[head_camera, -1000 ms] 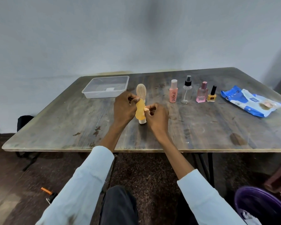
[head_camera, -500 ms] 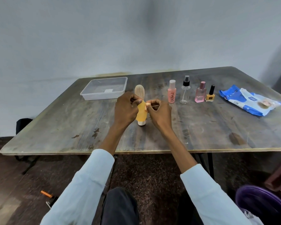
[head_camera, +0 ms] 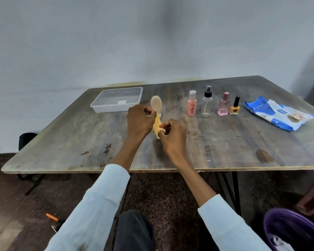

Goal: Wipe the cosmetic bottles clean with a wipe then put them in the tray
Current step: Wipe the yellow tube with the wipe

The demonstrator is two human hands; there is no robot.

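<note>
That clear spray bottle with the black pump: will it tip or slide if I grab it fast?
The clear spray bottle looks empty, so probably light and easy to knock over. It stands tall and narrow, close to the pink bottle; a sideways bump might topple both.

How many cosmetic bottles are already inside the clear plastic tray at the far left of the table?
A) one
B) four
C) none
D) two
C: the clear plastic tray holds no bottles; four small bottles stand in a row on the wooden table.
</note>
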